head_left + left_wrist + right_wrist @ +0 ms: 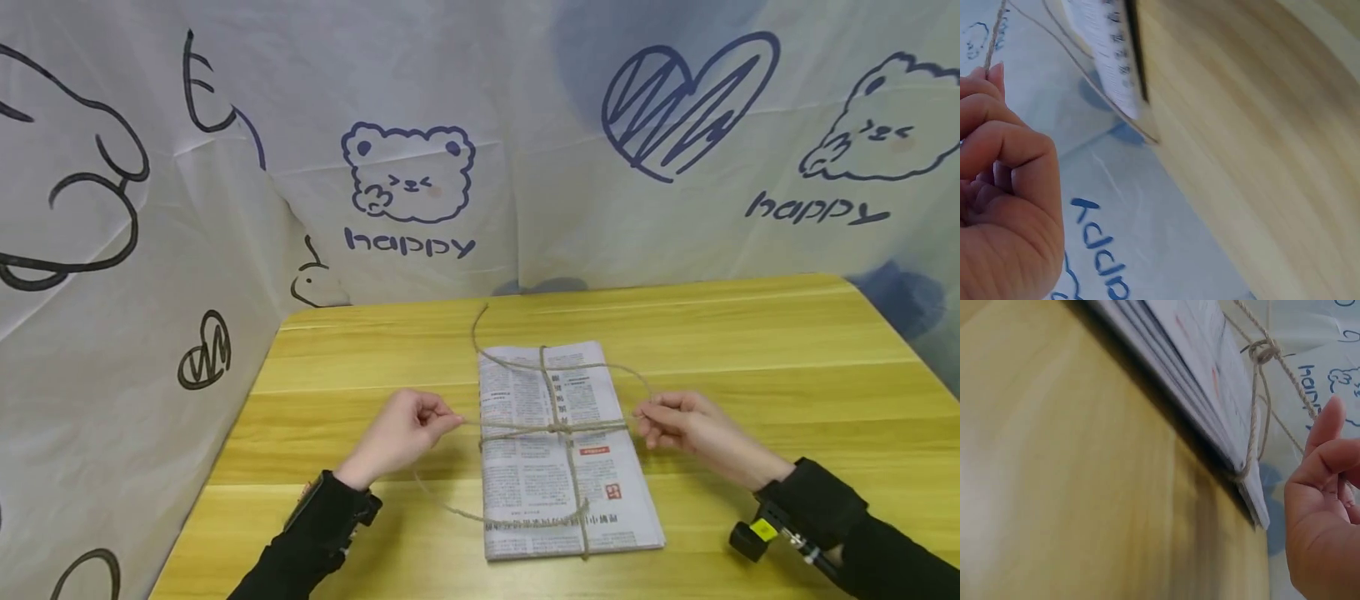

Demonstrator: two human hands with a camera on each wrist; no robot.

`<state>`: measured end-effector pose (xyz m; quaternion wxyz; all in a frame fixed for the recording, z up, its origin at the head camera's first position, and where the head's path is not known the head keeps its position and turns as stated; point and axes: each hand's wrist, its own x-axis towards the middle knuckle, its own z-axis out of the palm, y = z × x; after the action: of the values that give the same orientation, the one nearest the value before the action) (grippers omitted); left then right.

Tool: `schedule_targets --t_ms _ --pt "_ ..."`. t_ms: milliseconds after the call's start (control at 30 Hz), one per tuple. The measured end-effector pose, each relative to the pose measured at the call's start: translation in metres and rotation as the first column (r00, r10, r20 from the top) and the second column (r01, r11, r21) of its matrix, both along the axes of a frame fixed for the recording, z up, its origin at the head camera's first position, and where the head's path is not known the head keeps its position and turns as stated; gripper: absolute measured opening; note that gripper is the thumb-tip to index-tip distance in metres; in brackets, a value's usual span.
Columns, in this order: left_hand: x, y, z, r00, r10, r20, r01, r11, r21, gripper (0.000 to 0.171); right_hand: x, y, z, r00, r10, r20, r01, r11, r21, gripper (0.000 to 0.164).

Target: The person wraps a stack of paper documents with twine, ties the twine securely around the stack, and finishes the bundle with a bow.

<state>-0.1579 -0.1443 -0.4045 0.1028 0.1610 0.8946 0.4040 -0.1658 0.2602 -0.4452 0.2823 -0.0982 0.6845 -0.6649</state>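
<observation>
- Two hands draw on one length of twine (550,392) at the centre of the frame: the left hand (397,433), left of centre, pinches one strand between thumb and fingertips.
- The right hand (693,429), right of centre, pinches a second strand, its other fingers curled.
- One stack of newspapers (525,492) lies flat between the hands, in the lower middle of the frame, bound lengthwise and crosswise by the twine.
- One knot (555,428) sits where the bindings cross, mid-stack.
- Two loose tails trail from the hands, one arcing over the stack's top, the other over its lower part.
- One wooden table (285,433) fills the lower frame.
- Behind it, a white cloth (525,208) carries two bear faces (408,179), upper centre and upper right, each above one "happy", with one large heart (686,108) between them.
</observation>
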Motion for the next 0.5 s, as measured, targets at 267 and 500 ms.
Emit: schedule_targets --t_ms 267,500 --pt "-0.005 -0.023 -0.014 0.999 0.018 -0.035 -0.022 0.993 -0.118 0.017 0.005 0.013 -0.006 1.000 -0.006 -0.026 0.010 0.990 0.144 0.036" --pt "-0.007 -0.036 -0.032 0.997 -0.017 -0.080 0.001 0.981 -0.196 0.013 0.002 0.018 -0.015 0.996 -0.039 0.075 0.026 0.985 0.169 0.033"
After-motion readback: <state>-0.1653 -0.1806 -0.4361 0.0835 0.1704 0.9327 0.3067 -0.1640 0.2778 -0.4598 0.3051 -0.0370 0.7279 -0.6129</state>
